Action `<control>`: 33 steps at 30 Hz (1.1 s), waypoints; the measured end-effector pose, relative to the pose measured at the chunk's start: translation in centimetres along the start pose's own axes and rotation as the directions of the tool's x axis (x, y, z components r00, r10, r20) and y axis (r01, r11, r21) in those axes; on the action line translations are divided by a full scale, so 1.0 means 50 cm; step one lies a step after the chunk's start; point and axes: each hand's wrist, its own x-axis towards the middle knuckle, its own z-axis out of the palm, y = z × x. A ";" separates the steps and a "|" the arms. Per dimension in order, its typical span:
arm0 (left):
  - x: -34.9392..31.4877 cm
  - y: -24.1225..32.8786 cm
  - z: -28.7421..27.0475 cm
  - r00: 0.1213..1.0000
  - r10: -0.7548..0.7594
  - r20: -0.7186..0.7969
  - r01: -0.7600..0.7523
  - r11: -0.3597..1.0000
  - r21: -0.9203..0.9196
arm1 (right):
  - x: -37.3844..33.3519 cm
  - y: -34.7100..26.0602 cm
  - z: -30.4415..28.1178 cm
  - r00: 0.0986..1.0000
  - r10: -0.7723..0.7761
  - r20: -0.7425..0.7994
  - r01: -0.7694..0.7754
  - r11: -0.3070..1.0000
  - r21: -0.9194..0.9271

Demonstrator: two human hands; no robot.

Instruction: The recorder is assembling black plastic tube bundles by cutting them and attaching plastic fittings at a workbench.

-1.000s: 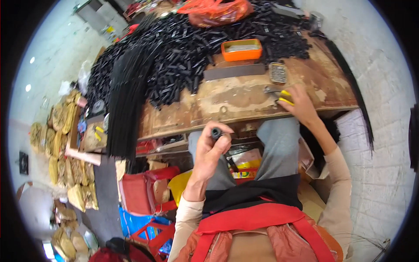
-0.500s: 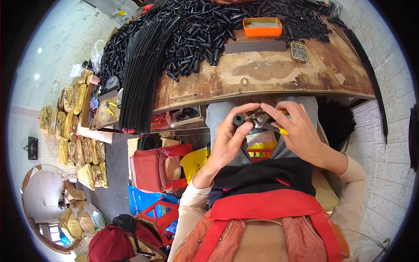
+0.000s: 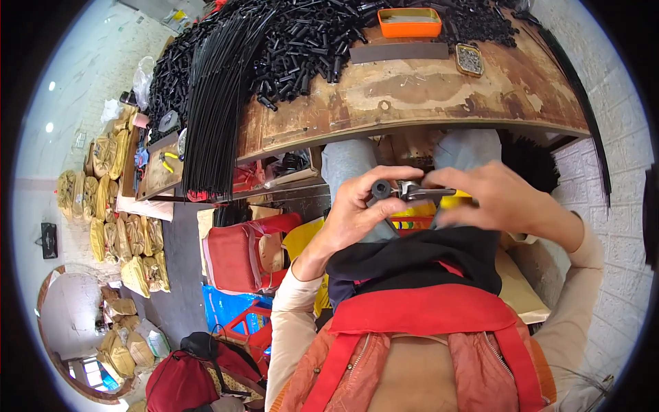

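Observation:
Above my lap, in front of the table edge, my left hand [image 3: 349, 211] is closed around a short black tube [image 3: 381, 189], its round hollow end facing up. Pliers [image 3: 412, 191] have their metal head right against the tube, beside my left thumb and forefinger. My right hand [image 3: 500, 198] is closed on their yellow and black handles, its fingers smeared by motion. Whatever the jaws bite on is hidden by the fingers.
A wooden table [image 3: 412, 96] bears heaped black tubular parts [image 3: 302, 48], a bundle of long black rods [image 3: 216, 110], an orange tray [image 3: 410, 26] and a small tin of metal bits [image 3: 469, 60]. To the left stands a red chair [image 3: 237, 257]; a white wall [image 3: 597, 199] closes the right.
My right hand and forearm have swung outward to the right, and the pliers now lie more level against the tube. The thin metal piece seen earlier between the hands is now hidden.

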 end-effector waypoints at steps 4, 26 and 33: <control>-0.009 0.001 -0.012 0.966 -0.085 0.245 0.087 0.996 -0.001 | -0.016 -0.001 0.032 0.748 0.078 0.659 -0.636 0.369 0.678; 0.041 -0.008 -0.005 0.994 -0.095 0.062 0.099 0.994 -0.051 | -0.037 -0.007 -0.004 0.980 0.154 -0.126 -0.145 0.987 0.075; 0.035 -0.016 -0.016 0.977 -0.094 0.190 0.098 0.995 -0.012 | -0.049 0.015 0.040 0.919 0.290 0.266 -0.379 0.835 0.400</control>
